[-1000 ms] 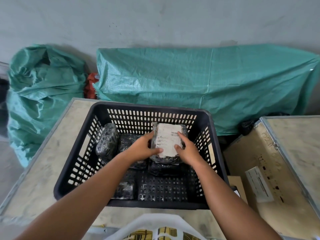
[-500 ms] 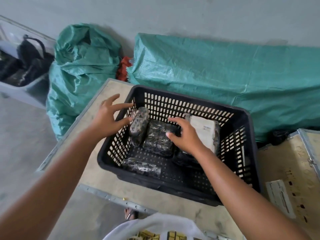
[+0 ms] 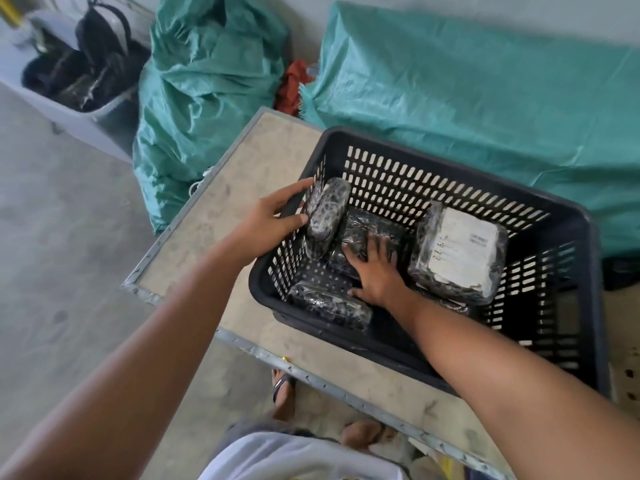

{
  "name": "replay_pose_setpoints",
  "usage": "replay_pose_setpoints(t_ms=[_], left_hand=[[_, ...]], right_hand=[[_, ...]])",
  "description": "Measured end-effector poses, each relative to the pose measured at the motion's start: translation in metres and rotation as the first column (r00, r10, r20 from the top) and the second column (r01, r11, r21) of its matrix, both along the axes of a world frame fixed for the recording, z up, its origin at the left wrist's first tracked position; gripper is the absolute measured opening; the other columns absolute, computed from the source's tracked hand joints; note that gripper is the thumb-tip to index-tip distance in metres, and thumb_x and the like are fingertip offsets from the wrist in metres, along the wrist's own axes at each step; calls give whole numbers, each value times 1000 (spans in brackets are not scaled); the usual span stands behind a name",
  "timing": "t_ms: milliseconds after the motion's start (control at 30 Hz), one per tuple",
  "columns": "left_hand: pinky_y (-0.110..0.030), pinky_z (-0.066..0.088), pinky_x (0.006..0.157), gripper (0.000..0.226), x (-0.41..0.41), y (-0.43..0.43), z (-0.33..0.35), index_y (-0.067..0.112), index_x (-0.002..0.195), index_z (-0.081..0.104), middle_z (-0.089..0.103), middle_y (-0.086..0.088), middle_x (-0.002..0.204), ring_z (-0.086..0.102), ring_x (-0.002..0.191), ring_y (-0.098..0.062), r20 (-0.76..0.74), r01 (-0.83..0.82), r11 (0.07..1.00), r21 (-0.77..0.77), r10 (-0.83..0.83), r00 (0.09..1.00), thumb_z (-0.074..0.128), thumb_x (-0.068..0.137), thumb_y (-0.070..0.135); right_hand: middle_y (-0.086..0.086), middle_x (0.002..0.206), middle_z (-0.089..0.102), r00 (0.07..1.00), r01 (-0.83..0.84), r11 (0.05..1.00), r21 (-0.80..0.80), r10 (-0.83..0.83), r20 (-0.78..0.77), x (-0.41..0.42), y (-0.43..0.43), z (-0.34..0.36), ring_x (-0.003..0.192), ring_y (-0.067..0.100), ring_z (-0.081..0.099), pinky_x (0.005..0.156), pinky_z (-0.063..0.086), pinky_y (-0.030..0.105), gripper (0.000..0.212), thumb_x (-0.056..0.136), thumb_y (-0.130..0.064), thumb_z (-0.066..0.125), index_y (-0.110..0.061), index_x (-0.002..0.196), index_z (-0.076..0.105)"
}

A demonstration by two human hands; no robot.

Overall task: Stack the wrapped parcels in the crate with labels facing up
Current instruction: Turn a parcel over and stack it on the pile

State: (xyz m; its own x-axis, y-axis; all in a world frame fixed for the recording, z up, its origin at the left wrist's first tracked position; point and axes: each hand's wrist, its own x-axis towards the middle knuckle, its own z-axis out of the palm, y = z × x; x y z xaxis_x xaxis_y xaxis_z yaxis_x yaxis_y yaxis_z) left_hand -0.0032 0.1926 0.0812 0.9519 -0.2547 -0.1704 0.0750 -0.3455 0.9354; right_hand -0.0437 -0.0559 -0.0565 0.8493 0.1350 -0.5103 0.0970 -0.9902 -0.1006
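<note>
Taking the black slotted crate (image 3: 571,244) as landmark: it sits on a pale metal-edged surface (image 3: 242,181). At its left wall, the left hand (image 3: 268,226) curls loosely, fingers (image 3: 294,194) spread over the rim, thumb touching an upright wrapped parcel (image 3: 327,211) leaning inside that wall. In the crate's middle, the right hand (image 3: 375,271) lies flat, fingers splayed on a dark parcel (image 3: 367,226). Another parcel (image 3: 329,306) lies at the near wall. Toward the right wall, a labelled parcel (image 3: 457,251) rests on others, label up.
</note>
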Motion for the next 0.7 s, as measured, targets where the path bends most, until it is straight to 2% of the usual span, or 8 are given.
replay_pose_setpoints(t_ms=[133, 200, 300, 367, 433, 567, 633, 700], left_hand=[[-6, 48, 83, 67, 1, 1, -3, 57, 128, 60, 69, 35, 111, 64, 110, 8, -12, -10, 1000, -20, 9, 1000, 68, 93, 0], [-7, 49, 85, 66, 2, 2, -6, 54, 131, 60, 70, 31, 114, 64, 114, 6, -11, -2, 999, -38, 2, 1000, 68, 93, 0], [-9, 49, 86, 66, 4, 3, -9, 47, 135, 59, 70, 25, 120, 63, 116, 4, 1, 9, 998, -70, -9, 1000, 68, 92, -2], [-8, 49, 85, 66, 5, 3, -9, 44, 137, 59, 69, 22, 121, 64, 113, 5, 9, 17, 997, -78, -16, 1000, 68, 92, -4], [-7, 48, 83, 66, 5, 2, -9, 41, 138, 58, 68, 19, 120, 64, 108, 9, 15, 21, 996, -85, -20, 1000, 67, 92, -6], [-6, 49, 81, 65, 4, 2, -9, 36, 143, 56, 68, 17, 121, 65, 105, 9, 1, 9, 995, -97, -9, 1000, 65, 93, -5], [-6, 49, 82, 65, 3, 2, -9, 37, 143, 56, 68, 13, 124, 65, 107, 8, -4, 11, 995, -101, -11, 1000, 65, 93, -5], [-5, 48, 82, 65, 4, 1, -9, 35, 143, 57, 69, 9, 123, 64, 106, 9, 3, 14, 995, -95, -13, 1000, 66, 93, -5]], right_hand=[[29, 164, -21, 997, -56, 994, -96, 60, 42, 0, 0, -8, 149, 55, -15, 118, 8, 69, 121, 88, -30, 78, -40, 157, -20], [30, 165, -16, 996, -66, 993, -94, 71, 46, 5, 2, -8, 148, 58, -11, 117, 14, 72, 115, 92, -19, 74, -39, 158, -17], [27, 166, -17, 997, -66, 996, -58, 69, 43, 7, 4, -4, 147, 60, -12, 114, 22, 74, 109, 94, 11, 53, -45, 156, -17], [21, 168, -15, 992, -106, 994, -32, 108, 64, 4, 6, 2, 147, 61, -8, 111, 30, 73, 114, 91, 17, 42, -56, 150, -23], [20, 170, -6, 971, -201, 978, -51, 206, 120, 2, 7, 9, 147, 63, 6, 108, 34, 73, 105, 98, 6, 41, -60, 147, -25], [20, 170, 9, 929, -287, 955, -73, 296, 221, 7, -6, 32, 145, 55, 28, 101, 49, 64, 73, 104, -21, 44, -53, 157, 6], [24, 166, 20, 924, -266, 964, 13, 251, 289, 13, -17, 46, 137, 49, 46, 97, 55, 53, 64, 103, -27, 48, -49, 157, 22], [25, 161, 33, 948, -161, 972, 172, 104, 300, 21, -24, 62, 115, 35, 65, 87, 60, 42, 60, 101, -28, 52, -46, 155, 34]])
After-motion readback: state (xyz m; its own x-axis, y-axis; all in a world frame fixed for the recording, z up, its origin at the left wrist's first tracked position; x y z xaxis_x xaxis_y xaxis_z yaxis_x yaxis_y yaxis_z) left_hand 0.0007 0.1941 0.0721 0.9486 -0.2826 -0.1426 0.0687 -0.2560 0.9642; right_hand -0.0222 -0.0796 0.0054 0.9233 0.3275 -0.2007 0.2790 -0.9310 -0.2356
